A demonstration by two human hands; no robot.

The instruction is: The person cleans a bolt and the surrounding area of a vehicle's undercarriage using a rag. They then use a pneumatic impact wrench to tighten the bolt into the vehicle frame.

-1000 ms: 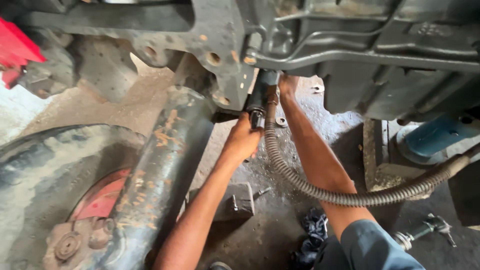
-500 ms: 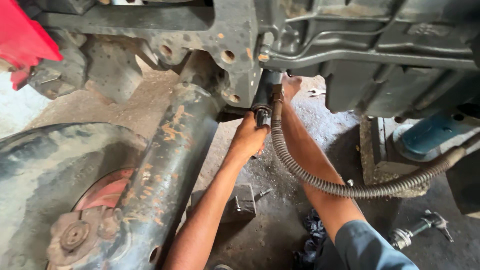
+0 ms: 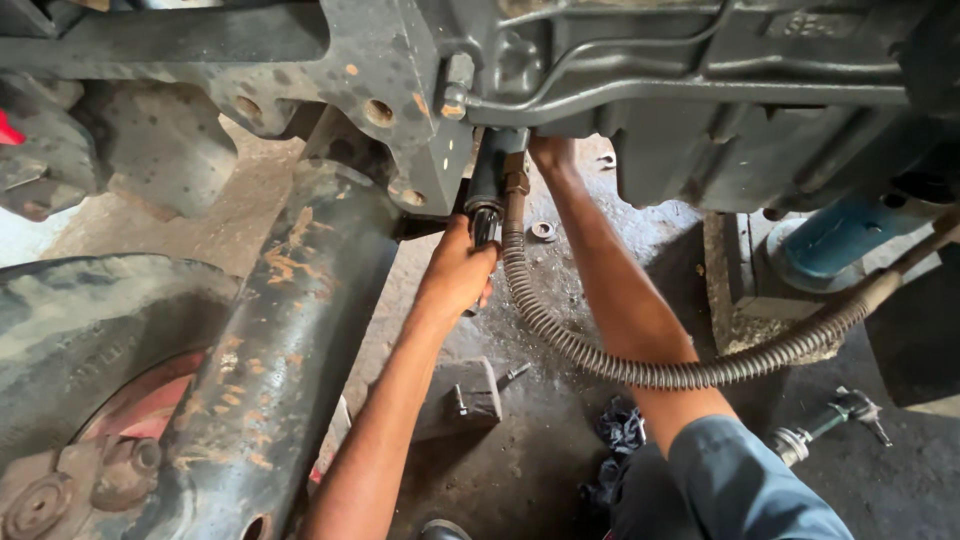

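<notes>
The left hand (image 3: 458,272) is closed around a dark cylindrical fitting (image 3: 485,205) that hangs under the grey vehicle frame (image 3: 400,90), just beside the rusty axle tube (image 3: 290,340). The right hand (image 3: 548,152) reaches up to the top of the fitting (its fingers are hidden, so I cannot tell its grip). A spring-wrapped hose (image 3: 640,370) curves away to the right.

At the centre of the frame the left hand (image 3: 458,272) grips a dark cylindrical fitting (image 3: 485,205) hanging from the vehicle's grimy underframe (image 3: 400,80). The right hand (image 3: 550,152) reaches up just beside it, fingers hidden behind the frame. A spring-wrapped hose (image 3: 640,368) curves from the fitting toward the right edge. A rusty axle tube (image 3: 290,340) runs down the lower left.
</notes>
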